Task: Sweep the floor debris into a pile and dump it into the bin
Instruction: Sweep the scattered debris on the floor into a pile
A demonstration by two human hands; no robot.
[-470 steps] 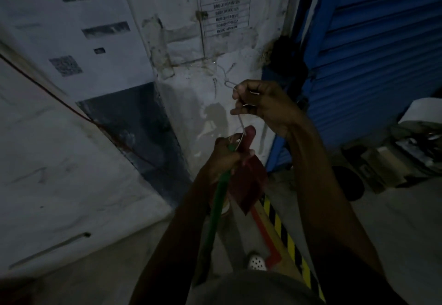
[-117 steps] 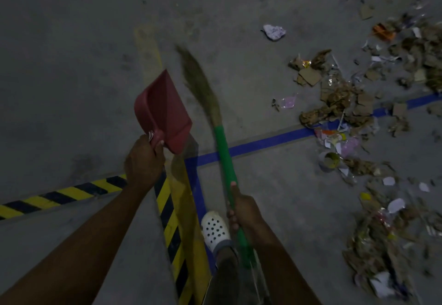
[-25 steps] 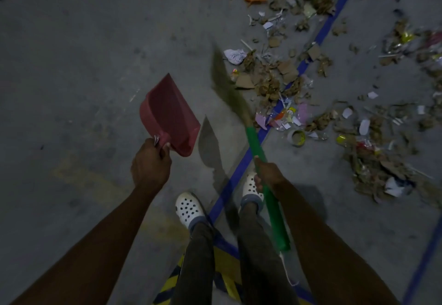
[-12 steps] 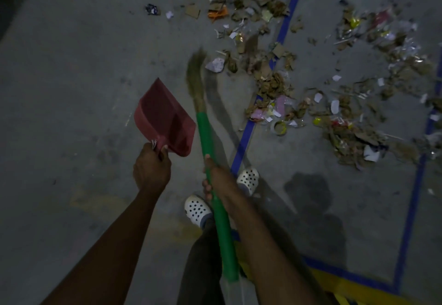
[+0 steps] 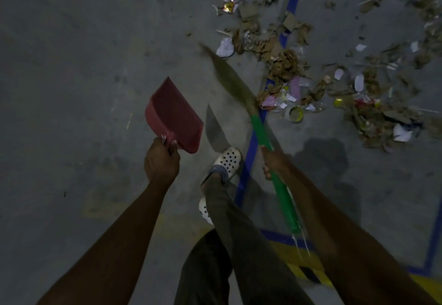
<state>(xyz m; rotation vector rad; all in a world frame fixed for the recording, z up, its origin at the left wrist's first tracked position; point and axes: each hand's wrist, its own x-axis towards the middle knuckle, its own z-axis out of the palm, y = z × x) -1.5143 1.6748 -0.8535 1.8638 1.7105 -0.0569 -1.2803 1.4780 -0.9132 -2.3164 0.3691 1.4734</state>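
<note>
My left hand (image 5: 161, 161) grips the handle of a red dustpan (image 5: 175, 116), held above the floor with its mouth pointing up and left. My right hand (image 5: 271, 161) is closed around the green handle of a broom (image 5: 260, 135). The brown bristles (image 5: 229, 75) reach up and left, and their tip lies close to a crumpled white paper (image 5: 225, 47). Scattered debris (image 5: 287, 65) of cardboard scraps, paper bits and wrappers covers the floor ahead and to the right. No bin is in view.
A blue tape line (image 5: 251, 156) runs up the grey concrete floor (image 5: 71, 65) beside my white clog (image 5: 227, 160). Yellow-black hazard tape (image 5: 308, 273) lies at the lower right. A roll of tape (image 5: 296, 114) sits among the litter.
The broom head has swung from straight ahead to the right, toward the debris, and my right hand has moved right with it. The dustpan stays in my left hand. I have stepped forward.
</note>
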